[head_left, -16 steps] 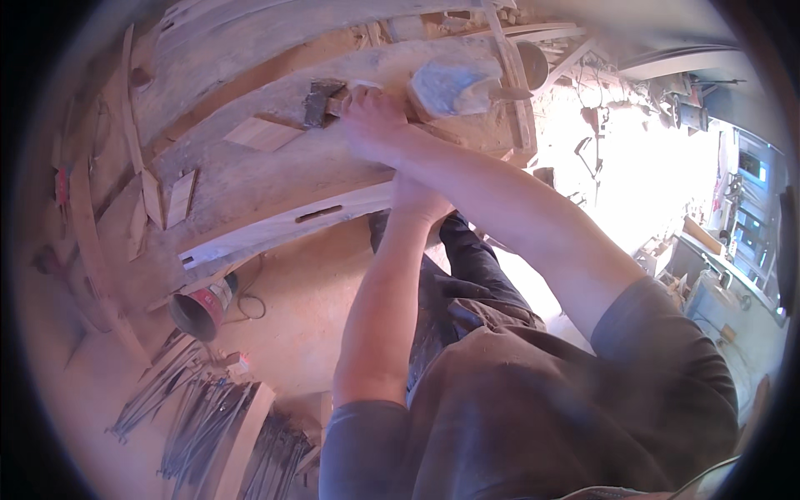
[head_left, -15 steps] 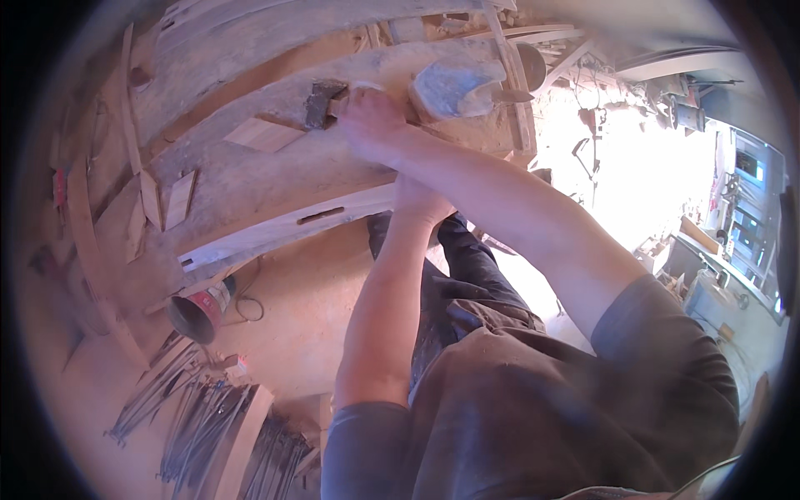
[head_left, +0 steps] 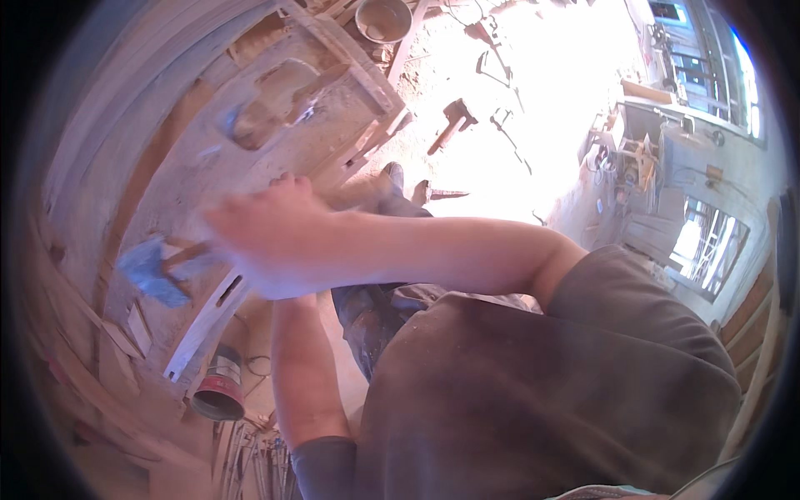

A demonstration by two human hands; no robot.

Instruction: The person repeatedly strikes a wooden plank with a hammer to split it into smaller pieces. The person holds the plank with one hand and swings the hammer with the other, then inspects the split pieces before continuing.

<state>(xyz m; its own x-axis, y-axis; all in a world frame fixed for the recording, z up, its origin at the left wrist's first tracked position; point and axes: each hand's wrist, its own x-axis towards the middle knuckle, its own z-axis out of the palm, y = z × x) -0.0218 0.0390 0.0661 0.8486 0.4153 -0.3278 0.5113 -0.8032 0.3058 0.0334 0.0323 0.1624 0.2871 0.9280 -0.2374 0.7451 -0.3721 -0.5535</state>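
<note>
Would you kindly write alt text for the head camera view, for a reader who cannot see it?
Seen from above, a person's right hand, blurred, reaches across a dusty wooden workbench beside a blurred blue-headed tool. The left hand is hidden behind the right arm. A red-rimmed can stands on the floor below, and a round bucket at the top.

Right hand [head_left: 258, 242] was stretched out to the person's left, forearm running nearly level from the bent elbow and crossing over the left arm. Hand was motion-blurred; fingers [head_left: 218, 223] looked extended and together, palm flat rather than curled, nothing visibly held in it. Left forearm rose straight up from the sleeve at the lower edge and passed under the right hand, so the left hand itself was hidden behind it; couldn't tell whether it was gripping anything. Right upper arm was bare to the short sleeve.
</note>
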